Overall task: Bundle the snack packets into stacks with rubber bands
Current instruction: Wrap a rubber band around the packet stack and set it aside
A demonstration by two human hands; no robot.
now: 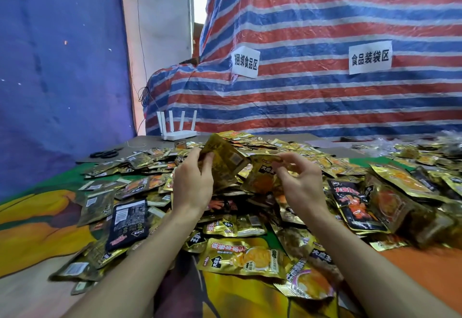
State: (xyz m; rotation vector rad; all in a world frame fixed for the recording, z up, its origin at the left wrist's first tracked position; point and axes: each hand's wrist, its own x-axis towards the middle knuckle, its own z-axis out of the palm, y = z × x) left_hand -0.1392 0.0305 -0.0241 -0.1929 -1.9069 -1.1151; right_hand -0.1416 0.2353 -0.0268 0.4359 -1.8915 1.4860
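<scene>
A big heap of gold and black snack packets (250, 220) covers the table. My left hand (193, 182) grips a small stack of gold packets (226, 161), held upright above the heap with its back side showing. My right hand (300, 180) is just to the right, pinching the top edge of another gold packet (265, 172) that hangs next to the stack. No rubber band shows on either hand.
A colourful cloth (37, 230) covers the table. A white router (176, 127) with several antennas stands at the back, black scissors (105, 154) lie at the back left. A striped tarp (325, 80) with two paper signs rises behind; a blue tarp (57, 67) hangs left.
</scene>
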